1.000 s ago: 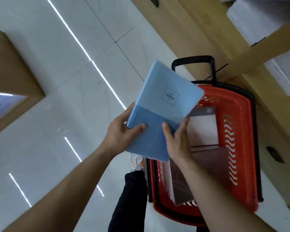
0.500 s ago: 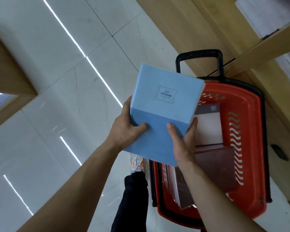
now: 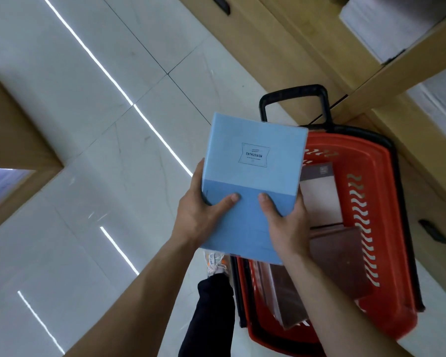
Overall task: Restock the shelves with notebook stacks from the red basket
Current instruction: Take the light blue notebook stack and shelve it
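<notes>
I hold a stack of blue notebooks point(image 3: 252, 181), its top cover printed "ENTHUSIASM", above the floor beside the red basket point(image 3: 386, 202). My left hand point(image 3: 201, 212) grips its left edge, thumb on the cover. My right hand point(image 3: 286, 225) grips its lower right side, thumb on top as well. Inside the basket lie brown notebooks point(image 3: 340, 256) and a pale one point(image 3: 317, 197), partly hidden by my right forearm. Wooden shelves point(image 3: 386, 81) run along the right, with white stacks of paper goods point(image 3: 381, 24) on them.
The basket's black pull handle point(image 3: 294, 96) stands at its far end. My leg in dark trousers point(image 3: 211, 313) and a shoe point(image 3: 216, 261) are left of the basket. A wooden display unit point(image 3: 13, 140) juts in at the left. Glossy white tiles point(image 3: 93, 124) cover the aisle.
The blue stack has turned from tilted to squarer and come slightly nearer. Both hands keep their grip. The view has shifted, showing more of the shelves.
</notes>
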The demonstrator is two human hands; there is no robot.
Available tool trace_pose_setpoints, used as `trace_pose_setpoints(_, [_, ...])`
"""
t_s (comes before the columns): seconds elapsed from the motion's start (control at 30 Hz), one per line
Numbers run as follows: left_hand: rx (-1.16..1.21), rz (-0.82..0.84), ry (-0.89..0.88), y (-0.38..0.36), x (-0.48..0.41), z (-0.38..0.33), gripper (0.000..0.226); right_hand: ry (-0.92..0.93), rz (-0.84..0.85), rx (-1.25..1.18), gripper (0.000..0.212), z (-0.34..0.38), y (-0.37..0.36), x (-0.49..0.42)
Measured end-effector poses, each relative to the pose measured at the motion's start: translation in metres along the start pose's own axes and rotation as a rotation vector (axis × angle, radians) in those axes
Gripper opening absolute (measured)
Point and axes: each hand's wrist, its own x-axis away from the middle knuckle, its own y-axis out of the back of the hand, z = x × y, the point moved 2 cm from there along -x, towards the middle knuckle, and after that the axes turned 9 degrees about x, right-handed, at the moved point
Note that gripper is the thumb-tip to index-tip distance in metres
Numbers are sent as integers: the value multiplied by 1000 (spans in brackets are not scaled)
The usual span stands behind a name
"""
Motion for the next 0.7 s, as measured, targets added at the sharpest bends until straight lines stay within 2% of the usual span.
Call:
trace_pose_setpoints(0.2, [37,20,-2,-4,55,-47,70,9,34,65,42,36,56,34])
trace_pose_setpoints(0.3, [59,40,-31,-3,87,-88,70,15,34,148,31,70,96,62])
trace_pose_setpoints(0.33, [65,47,-46,-3,97,-103,71,16,17,156,33,81,109,72])
trace_pose_setpoints(0.43, [74,69,-112,-2,128,-155,73,54,-4,165,60,116,148,97])
trace_pose_setpoints(0.6, [97,35,-201,1,178,-241,58,134,-32,99,36,200,218,146])
trace_pose_setpoints(0.7, [126,53,-250,-1,206,-282,52,184,-67,67,33,230,254,169])
